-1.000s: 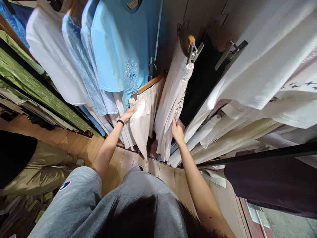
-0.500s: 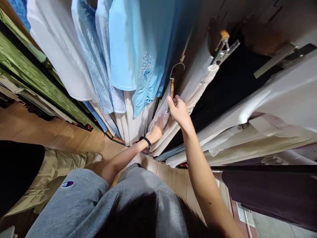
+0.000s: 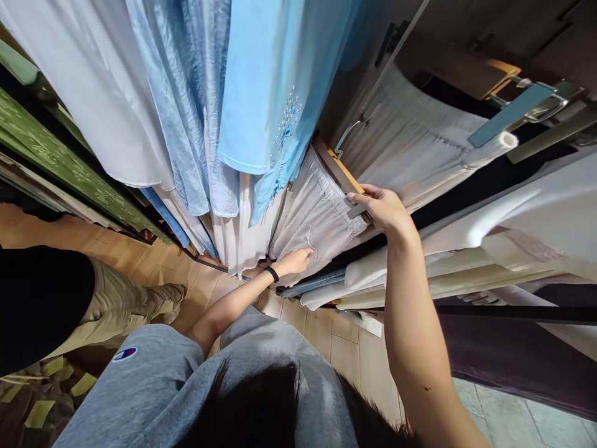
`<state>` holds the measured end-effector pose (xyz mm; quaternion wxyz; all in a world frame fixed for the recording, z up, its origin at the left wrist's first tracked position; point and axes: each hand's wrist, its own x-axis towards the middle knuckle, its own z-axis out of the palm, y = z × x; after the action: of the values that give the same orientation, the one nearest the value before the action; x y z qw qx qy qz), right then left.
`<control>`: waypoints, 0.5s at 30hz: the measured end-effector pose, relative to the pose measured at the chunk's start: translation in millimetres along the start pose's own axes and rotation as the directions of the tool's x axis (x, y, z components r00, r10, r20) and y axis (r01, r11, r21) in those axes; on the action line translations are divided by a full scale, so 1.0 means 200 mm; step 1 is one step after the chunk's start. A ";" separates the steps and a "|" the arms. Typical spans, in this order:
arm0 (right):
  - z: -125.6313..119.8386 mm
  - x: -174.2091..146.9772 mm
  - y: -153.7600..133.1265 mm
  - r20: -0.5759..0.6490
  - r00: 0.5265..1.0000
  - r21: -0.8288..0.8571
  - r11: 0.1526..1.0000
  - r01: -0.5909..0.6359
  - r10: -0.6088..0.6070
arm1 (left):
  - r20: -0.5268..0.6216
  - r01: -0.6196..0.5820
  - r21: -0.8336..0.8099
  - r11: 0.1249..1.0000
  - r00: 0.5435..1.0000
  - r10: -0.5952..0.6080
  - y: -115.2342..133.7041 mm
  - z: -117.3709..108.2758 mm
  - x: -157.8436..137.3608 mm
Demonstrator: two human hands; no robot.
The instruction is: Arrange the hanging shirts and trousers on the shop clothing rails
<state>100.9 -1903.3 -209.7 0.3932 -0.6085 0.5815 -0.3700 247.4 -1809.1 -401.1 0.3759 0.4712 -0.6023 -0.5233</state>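
Observation:
My right hand (image 3: 385,210) is closed on the near end of a wooden clip hanger (image 3: 346,173), whose metal hook points up and away. From the hanger hangs a pale beige garment (image 3: 321,208) with a gathered waistband; whether it is trousers or a skirt I cannot tell. A thin white drawstring (image 3: 308,235) dangles down its front. My left hand (image 3: 295,261), with a black band at the wrist, lies against the garment lower down, fingers stretched out and fingertips by the drawstring. Part of its fingers is hidden.
Light blue tops (image 3: 252,112) and a white garment (image 3: 88,87) hang to the left. More clip-hung pale bottoms (image 3: 415,137) and white garments (image 3: 527,186) fill the right. Another person's leg (image 3: 135,305) stands at left on the wooden floor (image 3: 340,348).
My right hand has moved right with the hanger, which has turned so the gathered waistband faces me. The left hand has shifted slightly down along the garment.

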 end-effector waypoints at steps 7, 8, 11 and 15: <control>0.04 -0.03 -0.01 -0.143 0.989 0.059 0.997 0.040 -0.032 | -0.144 0.023 0.030 0.999 0.989 -0.018 0.13 -0.32 0.16; 0.05 -0.03 -0.02 -0.156 0.987 0.067 0.997 0.035 -0.024 | -0.167 0.040 0.018 0.999 0.985 -0.037 0.14 -0.36 0.18; 0.05 -0.03 -0.02 -0.166 0.986 0.076 0.996 0.040 -0.027 | -0.208 0.114 -0.032 0.993 0.971 -0.118 0.13 -0.43 0.22; 0.06 -0.02 0.01 -0.161 0.986 0.084 0.995 0.056 -0.042 | -0.179 0.237 -0.098 0.967 0.951 -0.251 0.07 -0.39 0.19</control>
<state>110.1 -1898.8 -216.9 0.3629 -0.5735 0.5788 -0.4521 307.6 -1867.8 -376.1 0.3816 0.5755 -0.4807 -0.5405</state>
